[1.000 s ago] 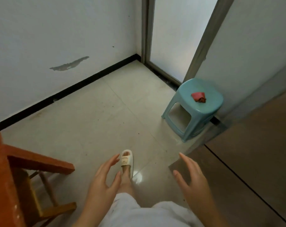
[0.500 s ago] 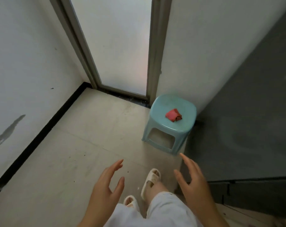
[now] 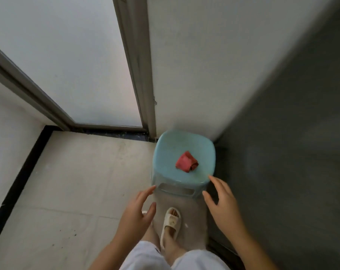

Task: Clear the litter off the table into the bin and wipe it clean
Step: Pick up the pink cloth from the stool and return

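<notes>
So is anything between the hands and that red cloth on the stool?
Nothing visible. The red cloth lies uncovered on the stool; left hand and right hand are open just short of its near edge.

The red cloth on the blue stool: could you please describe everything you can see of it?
The red cloth is a small, crumpled piece of fabric, folded loosely, with a darker bunched fold at its right end. It lies on the seat of the light blue plastic stool, slightly right of centre, and touches only the seat. Neither the left hand nor the right hand touches it; both are open, nearer the camera.
</notes>
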Available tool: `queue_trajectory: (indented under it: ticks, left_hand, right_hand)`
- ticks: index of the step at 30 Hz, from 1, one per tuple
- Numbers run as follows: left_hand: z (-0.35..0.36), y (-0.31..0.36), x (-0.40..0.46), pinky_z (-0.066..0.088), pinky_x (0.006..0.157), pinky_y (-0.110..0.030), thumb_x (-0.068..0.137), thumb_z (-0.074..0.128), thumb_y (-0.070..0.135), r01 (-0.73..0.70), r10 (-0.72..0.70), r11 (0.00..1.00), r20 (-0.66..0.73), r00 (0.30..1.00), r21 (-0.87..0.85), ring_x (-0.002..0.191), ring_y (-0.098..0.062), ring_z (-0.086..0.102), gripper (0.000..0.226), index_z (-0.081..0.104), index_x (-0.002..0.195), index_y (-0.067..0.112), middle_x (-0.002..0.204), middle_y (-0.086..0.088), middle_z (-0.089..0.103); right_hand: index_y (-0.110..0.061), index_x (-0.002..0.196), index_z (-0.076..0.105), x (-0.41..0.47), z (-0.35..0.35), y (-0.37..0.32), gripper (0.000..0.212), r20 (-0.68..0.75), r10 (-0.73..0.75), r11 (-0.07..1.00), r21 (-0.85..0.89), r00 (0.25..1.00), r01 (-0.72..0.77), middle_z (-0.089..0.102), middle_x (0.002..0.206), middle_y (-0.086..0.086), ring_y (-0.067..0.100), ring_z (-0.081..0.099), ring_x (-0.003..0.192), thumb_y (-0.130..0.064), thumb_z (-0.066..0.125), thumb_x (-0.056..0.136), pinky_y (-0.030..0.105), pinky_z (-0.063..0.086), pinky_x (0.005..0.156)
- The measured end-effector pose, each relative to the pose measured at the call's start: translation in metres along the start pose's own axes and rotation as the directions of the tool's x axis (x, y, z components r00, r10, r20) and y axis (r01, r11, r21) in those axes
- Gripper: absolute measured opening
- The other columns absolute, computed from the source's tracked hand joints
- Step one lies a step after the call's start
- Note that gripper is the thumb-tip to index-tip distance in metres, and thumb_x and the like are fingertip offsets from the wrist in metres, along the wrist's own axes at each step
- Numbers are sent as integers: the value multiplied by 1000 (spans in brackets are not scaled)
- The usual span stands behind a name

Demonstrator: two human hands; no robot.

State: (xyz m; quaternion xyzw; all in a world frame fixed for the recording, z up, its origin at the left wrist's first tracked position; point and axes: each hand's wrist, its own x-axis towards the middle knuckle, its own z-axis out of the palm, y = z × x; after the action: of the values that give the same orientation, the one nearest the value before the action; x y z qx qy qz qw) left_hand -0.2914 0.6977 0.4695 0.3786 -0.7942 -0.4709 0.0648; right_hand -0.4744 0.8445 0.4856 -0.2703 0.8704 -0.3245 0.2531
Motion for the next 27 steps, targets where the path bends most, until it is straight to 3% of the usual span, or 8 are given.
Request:
queue_trajectory:
  ticks: [4,10,12,15,20,22,24,27]
  left_hand:
    - [19,-31,80,38,83,-9,85,51,37,42,-67,990,187,980,132,106,-5,57,52,46,137,29,123,8,56]
    - [75,-106,191,32,109,-24,91,48,28,-96,-68,925,409,910,367,137,-20,40,57,34,146,22,149,-3,38]
    - [94,-132,220,44,103,-34,82,55,27,-191,-31,863,427,904,467,128,-31,52,57,48,139,19,142,-12,48]
    - [118,-160,246,58,77,-41,57,64,32,-267,-85,759,496,864,594,100,-34,71,55,72,110,17,115,-17,70]
    - [132,-181,250,56,84,-47,65,50,31,-398,-94,658,593,799,640,110,-33,67,48,73,105,18,120,-18,68]
    - [131,-184,250,56,84,-49,61,63,28,-392,-115,645,590,799,656,112,-34,66,48,73,107,17,122,-19,66]
    - [130,-176,252,52,93,-49,61,74,26,-366,-119,659,571,813,658,121,-36,59,57,67,117,17,133,-21,58]
    - [118,-155,260,21,118,-39,91,50,31,-344,-148,688,588,795,639,148,-28,18,62,29,148,21,159,-13,17]
  right_hand:
    - [-12,134,44,69,34,18,49,30,86,996,-22,996,-86,46,135,9,20,44,124,-16,59,88,33,39,104]
    - [-17,137,39,175,117,73,53,89,172,971,-184,981,-153,39,142,11,27,38,129,-22,57,88,42,35,108]
    - [-24,141,31,202,144,93,57,99,170,948,-286,980,-136,26,150,6,24,28,136,-25,55,89,38,29,112]
    - [-29,144,24,224,171,121,64,136,188,892,-438,973,-112,14,155,4,26,17,141,-29,55,88,42,26,113]
    - [-22,131,48,230,191,151,58,106,163,869,-487,981,-92,43,139,16,39,41,125,-16,68,77,52,43,93]
    - [-20,126,53,233,190,153,51,77,139,879,-469,987,-87,50,129,16,39,46,117,-11,66,77,51,47,88]
    - [-19,126,51,239,184,150,44,84,158,910,-400,984,-112,48,126,14,35,44,116,-9,57,84,46,44,93]
    - [-17,127,49,244,164,132,39,65,220,954,-222,973,-201,45,123,13,30,43,116,-9,52,89,40,43,97]
